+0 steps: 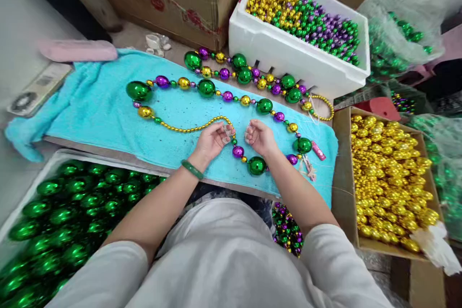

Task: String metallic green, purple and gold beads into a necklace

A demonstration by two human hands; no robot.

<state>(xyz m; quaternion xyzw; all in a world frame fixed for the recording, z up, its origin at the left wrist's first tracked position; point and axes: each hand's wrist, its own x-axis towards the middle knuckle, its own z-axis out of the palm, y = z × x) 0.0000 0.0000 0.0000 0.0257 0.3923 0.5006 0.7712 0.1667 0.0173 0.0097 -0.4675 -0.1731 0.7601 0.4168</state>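
My left hand [212, 141], with a green bangle at the wrist, has its fingers curled in. Its fingertips are right beside the bead string [187, 130], where small gold beads meet a green one. Opposite it, my right hand [260, 138] is closed in a pinch above a large green bead [256, 165]. Whatever thin thing the fingertips may hold is too small to make out. Green, purple and gold beads of the string loop across the blue towel [108, 106]. A small pink-red item [318, 150] lies near the towel's right end.
Finished-looking bead strands [244, 75] lie along the back, against a white foam box [288, 53] of mixed beads. Gold beads fill a cardboard box [342, 178] at right. A tray [46, 168] of large green beads stands front left. A pink case [79, 50] sits back left.
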